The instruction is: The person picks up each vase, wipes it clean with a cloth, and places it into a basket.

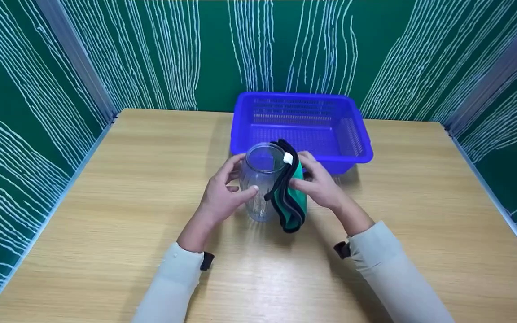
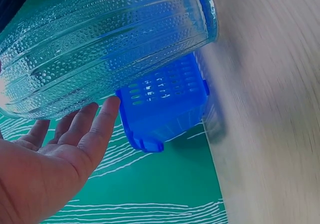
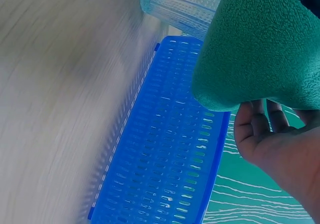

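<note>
A clear glass vase with a dimpled, ribbed wall stands upright in my left hand, its round mouth facing up. My left thumb lies on the near side of the glass, and the other fingers reach along its left side. In my right hand is a folded green cloth with black edging and a small white tag. That hand pinches the cloth by its right side, and its fingertips are partly hidden behind the towelling. The cloth's black edge overlaps the vase's right side in the head view.
Behind the hands, a blue plastic basket with slotted walls sits on the wooden table. Green panels with white wavy lines rise along the back and both sides. Dark bands show at both wrists by the sleeves.
</note>
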Action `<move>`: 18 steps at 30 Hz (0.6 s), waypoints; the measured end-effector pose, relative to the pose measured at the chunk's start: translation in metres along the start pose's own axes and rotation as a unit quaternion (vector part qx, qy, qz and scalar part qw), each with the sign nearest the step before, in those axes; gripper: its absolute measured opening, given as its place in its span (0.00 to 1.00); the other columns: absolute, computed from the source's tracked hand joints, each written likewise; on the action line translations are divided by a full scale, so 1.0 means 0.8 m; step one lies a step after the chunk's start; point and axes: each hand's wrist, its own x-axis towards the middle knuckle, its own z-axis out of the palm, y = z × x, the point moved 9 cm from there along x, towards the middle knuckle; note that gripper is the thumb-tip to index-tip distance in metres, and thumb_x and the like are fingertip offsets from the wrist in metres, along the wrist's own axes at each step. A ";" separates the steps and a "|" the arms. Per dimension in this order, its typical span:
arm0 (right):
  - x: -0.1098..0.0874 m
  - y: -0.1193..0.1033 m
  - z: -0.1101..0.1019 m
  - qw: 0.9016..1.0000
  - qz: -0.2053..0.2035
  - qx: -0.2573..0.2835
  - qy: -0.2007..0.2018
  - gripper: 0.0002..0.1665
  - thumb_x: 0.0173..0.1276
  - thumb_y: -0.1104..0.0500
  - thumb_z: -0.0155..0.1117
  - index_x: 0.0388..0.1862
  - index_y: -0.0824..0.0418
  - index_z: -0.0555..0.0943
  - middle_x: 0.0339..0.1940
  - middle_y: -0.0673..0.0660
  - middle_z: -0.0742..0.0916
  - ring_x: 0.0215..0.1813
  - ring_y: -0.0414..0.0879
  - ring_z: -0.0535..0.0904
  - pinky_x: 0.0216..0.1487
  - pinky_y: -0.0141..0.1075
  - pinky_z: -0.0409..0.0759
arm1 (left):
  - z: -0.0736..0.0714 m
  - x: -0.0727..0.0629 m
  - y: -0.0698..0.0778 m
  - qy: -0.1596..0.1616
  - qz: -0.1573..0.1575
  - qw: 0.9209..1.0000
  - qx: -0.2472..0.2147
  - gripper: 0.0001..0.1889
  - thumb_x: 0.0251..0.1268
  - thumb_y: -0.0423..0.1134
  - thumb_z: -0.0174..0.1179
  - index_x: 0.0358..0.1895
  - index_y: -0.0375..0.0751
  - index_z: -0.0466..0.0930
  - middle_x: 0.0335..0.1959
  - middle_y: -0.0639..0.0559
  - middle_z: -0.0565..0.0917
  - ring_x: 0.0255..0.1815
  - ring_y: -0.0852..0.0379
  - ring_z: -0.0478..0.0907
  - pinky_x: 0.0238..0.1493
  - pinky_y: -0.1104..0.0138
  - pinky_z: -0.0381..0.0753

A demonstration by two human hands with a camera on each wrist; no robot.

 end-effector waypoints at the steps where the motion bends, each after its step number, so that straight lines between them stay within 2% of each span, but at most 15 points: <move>1: 0.000 0.000 0.001 1.000 0.001 -0.002 -0.005 0.24 0.56 0.61 0.59 0.54 0.60 0.79 0.55 0.59 0.74 0.55 0.48 0.68 0.48 0.38 0.76 | 0.000 0.000 0.000 0.000 0.000 1.000 -0.002 0.36 0.51 0.46 0.69 0.65 0.70 0.65 0.61 0.55 0.76 0.62 0.54 0.74 0.57 0.55 0.79; 8: -0.003 0.002 0.006 1.000 0.008 -0.003 -0.028 0.23 0.59 0.61 0.59 0.55 0.60 0.78 0.52 0.58 0.74 0.52 0.47 0.67 0.46 0.34 0.75 | 0.000 -0.001 -0.001 0.003 0.002 1.000 -0.002 0.36 0.51 0.46 0.69 0.66 0.69 0.65 0.61 0.55 0.75 0.62 0.53 0.74 0.57 0.55 0.79; 18: -0.006 0.009 0.006 0.999 0.014 -0.003 -0.031 0.25 0.58 0.62 0.60 0.57 0.60 0.78 0.52 0.59 0.75 0.49 0.48 0.69 0.44 0.32 0.77 | 0.002 -0.001 0.000 0.001 0.004 1.000 -0.004 0.36 0.53 0.46 0.69 0.67 0.68 0.64 0.62 0.54 0.75 0.62 0.53 0.74 0.57 0.53 0.79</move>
